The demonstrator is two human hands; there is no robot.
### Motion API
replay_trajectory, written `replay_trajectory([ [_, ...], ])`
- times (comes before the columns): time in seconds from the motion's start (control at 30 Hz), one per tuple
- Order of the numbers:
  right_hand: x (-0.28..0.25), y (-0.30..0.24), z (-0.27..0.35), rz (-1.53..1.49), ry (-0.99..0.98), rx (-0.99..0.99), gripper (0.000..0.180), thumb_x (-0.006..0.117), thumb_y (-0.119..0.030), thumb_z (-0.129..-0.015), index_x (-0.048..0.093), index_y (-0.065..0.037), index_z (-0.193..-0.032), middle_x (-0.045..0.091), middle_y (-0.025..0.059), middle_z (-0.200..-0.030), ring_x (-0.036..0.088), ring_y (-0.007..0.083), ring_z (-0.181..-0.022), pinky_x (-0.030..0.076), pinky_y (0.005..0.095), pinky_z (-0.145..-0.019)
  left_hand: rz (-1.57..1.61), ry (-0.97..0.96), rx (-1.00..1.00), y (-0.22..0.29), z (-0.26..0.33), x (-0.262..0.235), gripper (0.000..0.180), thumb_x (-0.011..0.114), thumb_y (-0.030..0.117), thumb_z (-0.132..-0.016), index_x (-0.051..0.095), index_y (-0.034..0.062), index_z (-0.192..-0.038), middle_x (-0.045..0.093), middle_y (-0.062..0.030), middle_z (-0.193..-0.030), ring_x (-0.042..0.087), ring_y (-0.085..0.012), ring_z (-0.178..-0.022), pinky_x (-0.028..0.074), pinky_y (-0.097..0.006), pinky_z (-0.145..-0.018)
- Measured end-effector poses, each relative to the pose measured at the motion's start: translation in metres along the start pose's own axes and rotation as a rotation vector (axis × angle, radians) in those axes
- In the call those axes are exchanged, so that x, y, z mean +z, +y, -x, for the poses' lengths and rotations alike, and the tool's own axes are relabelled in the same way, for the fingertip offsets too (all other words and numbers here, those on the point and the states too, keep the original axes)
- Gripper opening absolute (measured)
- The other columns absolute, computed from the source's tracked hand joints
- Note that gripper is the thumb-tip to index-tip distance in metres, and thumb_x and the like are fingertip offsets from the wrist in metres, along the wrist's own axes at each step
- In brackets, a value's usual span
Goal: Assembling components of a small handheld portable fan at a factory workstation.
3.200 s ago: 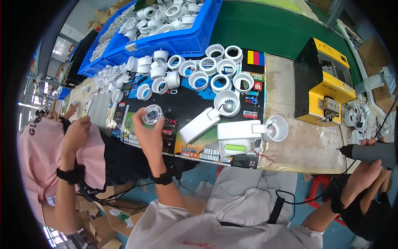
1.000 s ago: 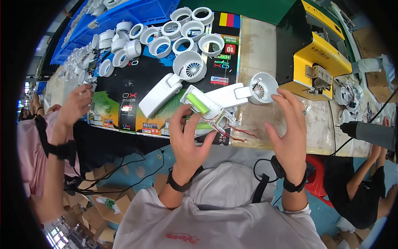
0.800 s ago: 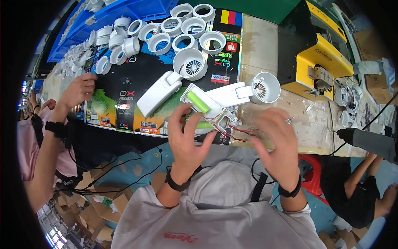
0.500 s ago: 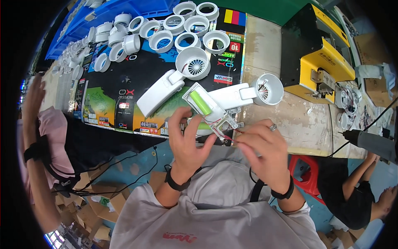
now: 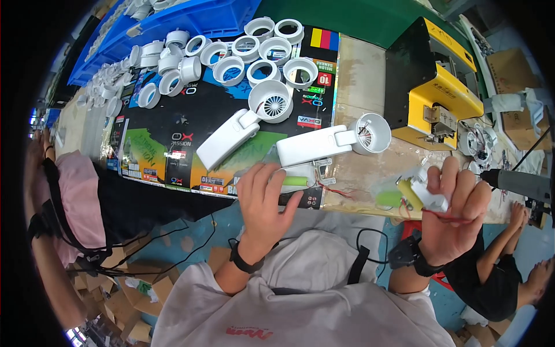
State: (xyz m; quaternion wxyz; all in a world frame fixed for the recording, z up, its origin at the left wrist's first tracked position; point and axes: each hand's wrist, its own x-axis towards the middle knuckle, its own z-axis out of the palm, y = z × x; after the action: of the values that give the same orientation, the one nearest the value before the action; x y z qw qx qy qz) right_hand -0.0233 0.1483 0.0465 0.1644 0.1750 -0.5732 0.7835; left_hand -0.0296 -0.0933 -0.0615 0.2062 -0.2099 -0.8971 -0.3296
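Observation:
My right hand (image 5: 454, 217) is closed around a white plastic housing with a green battery and red wires (image 5: 425, 196), held over the table's right part and smeared by motion. My left hand (image 5: 265, 199) lies at the table's front edge, fingers stretched and thumb apart. Beside its fingertips is a second white housing with a green battery (image 5: 296, 181); whether they touch it I cannot tell. Red wires (image 5: 335, 191) trail from it to the right. Just beyond lie two white handheld fans with round cups, one on the left (image 5: 228, 139) and one on the right (image 5: 315, 144).
White plastic rings (image 5: 263, 72) cover the back of the printed black sheet (image 5: 153, 124). Blue bins (image 5: 196, 20) stand behind them. A yellow and black machine (image 5: 439, 92) stands at the right, near a grey power tool (image 5: 514, 180). People sit at both sides.
My right hand has carried one battery housing off to the right, away from my left hand. The second housing, formerly partly covered, now shows. My left hand has barely moved.

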Motion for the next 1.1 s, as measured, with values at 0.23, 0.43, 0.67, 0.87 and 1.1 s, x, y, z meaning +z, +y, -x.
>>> replay_trajectory([
  [0.23, -0.003, -0.002, 0.043, -0.276, 0.107, 0.341, 0.029, 0.05, -0.032, -0.095, 0.041, -0.006, -0.084, 0.051, 0.0077, -0.071, 0.057, 0.0228, -0.062, 0.047, 0.047, -0.073, 0.276, 0.108, -0.086, -0.002, 0.02, -0.003, 0.051, 0.078, 0.008, -0.062, 0.053, 0.0017, -0.105, 0.049, -0.015, -0.103, 0.051, -0.0289, -0.09, 0.042, -0.038, -0.078],
  [0.43, 0.025, 0.015, 0.1, -0.339, 0.202, 0.654, 0.05, 0.074, -0.007, -0.075, 0.043, -0.006, -0.114, 0.04, 0.0002, -0.078, 0.038, 0.0079, -0.062, 0.034, 0.0218, -0.054, 0.464, 0.246, 0.032, 0.039, 0.02, -0.018, 0.06, 0.081, 0.02, -0.068, 0.045, 0.0067, -0.114, 0.038, -0.0103, -0.101, 0.054, -0.0229, -0.077, 0.048, -0.034, -0.065],
  [0.67, -0.025, -0.025, 0.121, -0.147, 0.143, 0.162, 0.041, 0.071, -0.017, -0.078, 0.046, -0.007, -0.109, 0.058, 0.0103, -0.103, 0.057, 0.0129, -0.078, 0.045, 0.0255, -0.065, 0.711, -0.086, 0.477, 0.072, -0.019, -0.001, 0.069, 0.079, 0.048, -0.066, 0.049, 0.0088, -0.114, 0.037, -0.0134, -0.108, 0.054, -0.0322, -0.09, 0.048, -0.043, -0.068],
  [0.87, -0.15, -0.135, 0.094, 0.333, 1.187, -0.385, 0.033, 0.047, -0.03, -0.094, 0.055, -0.007, -0.117, 0.062, 0.0082, -0.108, 0.059, 0.0132, -0.081, 0.04, 0.0257, -0.057, 0.105, -0.173, 0.109, 0.015, -0.055, -0.004, 0.061, 0.071, 0.022, -0.073, 0.044, 0.0017, -0.124, 0.043, -0.0212, -0.129, 0.041, -0.0393, -0.119, 0.032, -0.045, -0.101],
  [1.1, -0.372, -0.183, 0.094, 0.174, 0.804, -0.226, 0.03, 0.044, -0.03, -0.096, 0.055, -0.008, -0.114, 0.059, -0.0002, -0.089, 0.048, 0.0087, -0.065, 0.035, 0.0229, -0.052, -0.098, -0.226, 0.054, 0.015, -0.059, 0.024, 0.058, 0.067, -0.001, -0.069, 0.045, 0.002, -0.123, 0.041, -0.0189, -0.134, 0.038, -0.0387, -0.123, 0.028, -0.045, -0.104],
])
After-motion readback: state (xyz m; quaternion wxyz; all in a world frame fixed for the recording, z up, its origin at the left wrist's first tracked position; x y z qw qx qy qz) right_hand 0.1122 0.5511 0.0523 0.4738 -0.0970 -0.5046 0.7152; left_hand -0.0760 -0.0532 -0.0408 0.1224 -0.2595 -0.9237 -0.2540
